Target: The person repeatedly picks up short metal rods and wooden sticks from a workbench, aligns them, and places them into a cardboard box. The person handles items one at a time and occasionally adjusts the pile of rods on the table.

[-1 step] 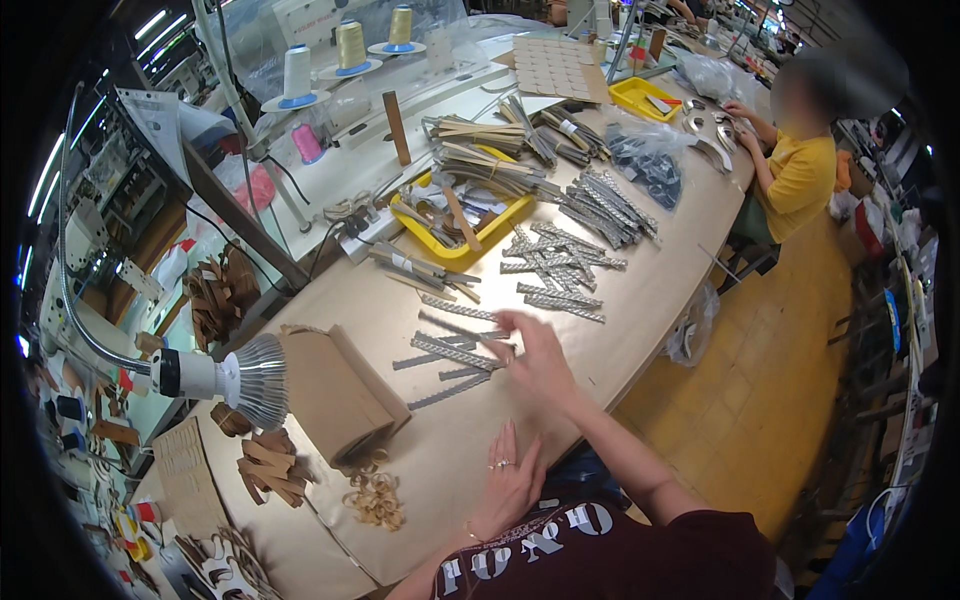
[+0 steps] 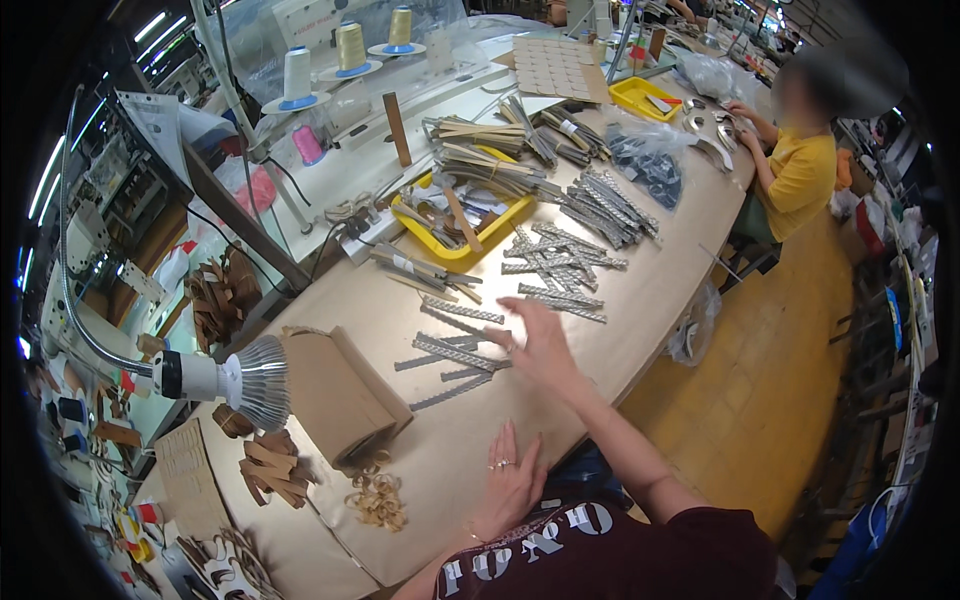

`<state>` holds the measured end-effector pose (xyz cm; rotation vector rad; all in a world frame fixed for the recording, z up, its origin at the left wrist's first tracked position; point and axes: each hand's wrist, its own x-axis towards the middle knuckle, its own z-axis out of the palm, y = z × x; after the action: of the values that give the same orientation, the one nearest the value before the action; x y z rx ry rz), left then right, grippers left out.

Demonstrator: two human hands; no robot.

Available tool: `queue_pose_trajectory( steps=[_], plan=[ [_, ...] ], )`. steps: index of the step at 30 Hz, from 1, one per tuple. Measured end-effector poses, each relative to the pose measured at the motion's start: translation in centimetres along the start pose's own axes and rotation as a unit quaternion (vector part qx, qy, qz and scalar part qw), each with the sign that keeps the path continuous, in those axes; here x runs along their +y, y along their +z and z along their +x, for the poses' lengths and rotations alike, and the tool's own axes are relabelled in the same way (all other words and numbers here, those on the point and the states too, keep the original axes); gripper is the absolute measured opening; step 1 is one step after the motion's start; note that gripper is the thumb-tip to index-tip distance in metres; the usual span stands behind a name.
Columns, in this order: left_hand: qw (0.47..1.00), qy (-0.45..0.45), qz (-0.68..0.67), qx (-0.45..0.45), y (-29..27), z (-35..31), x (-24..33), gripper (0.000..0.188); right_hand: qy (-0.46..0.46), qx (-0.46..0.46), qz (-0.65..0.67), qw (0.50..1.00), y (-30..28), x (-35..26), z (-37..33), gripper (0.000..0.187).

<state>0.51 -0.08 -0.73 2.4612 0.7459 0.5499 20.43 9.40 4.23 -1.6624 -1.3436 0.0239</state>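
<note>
My right hand (image 2: 542, 347) hovers over the paper-covered table with thumb and forefinger apart; I see nothing between them. Beside its fingertips lies a silvery braided strip (image 2: 462, 308), and several grey and silvery strips (image 2: 447, 349) are fanned out to its left. My left hand (image 2: 510, 478) rests flat near the table's front edge, fingers stretched out, with rings on it. Beyond the right hand sit a small row of braided strips (image 2: 562, 301), a crisscross heap of them (image 2: 550, 257) and a thicker pile (image 2: 610, 210).
A yellow tray (image 2: 462, 252) holds tools and strips, with strip bundles (image 2: 480, 165) behind it. At left stand a lamp (image 2: 255, 383), a brown folded sheet (image 2: 340, 400), brown strips (image 2: 275, 468) and tan curls (image 2: 378, 500). A person in yellow (image 2: 800, 185) works at the far right.
My right hand has shifted slightly up and to the right, and its thumb and forefinger have spread apart, leaving the strips on the table. My left hand stays in place.
</note>
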Motion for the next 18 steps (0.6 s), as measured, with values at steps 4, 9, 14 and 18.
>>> queue_pose_trajectory(
  steps=[4,9,14,18],
  plan=[
    [0.999,-0.046,-0.011,0.018,-0.3,0.2,0.4,0.05,0.138,-0.016,-0.196,0.971,-2.6,4.2,3.4,0.024],
    [0.999,-0.043,-0.018,0.02,0.0,0.9,0.0,0.048,0.201,-0.151,-0.276,0.928,-6.2,7.9,3.0,0.021],
    [0.999,-0.037,0.023,-0.019,0.3,1.0,-0.3,0.047,0.194,-0.114,-0.238,0.945,-6.3,8.3,2.0,0.018],
    [0.999,-0.028,0.02,-0.004,0.7,0.7,-0.4,0.046,0.153,-0.083,-0.2,0.964,-7.5,7.7,1.3,0.017]
  ],
)
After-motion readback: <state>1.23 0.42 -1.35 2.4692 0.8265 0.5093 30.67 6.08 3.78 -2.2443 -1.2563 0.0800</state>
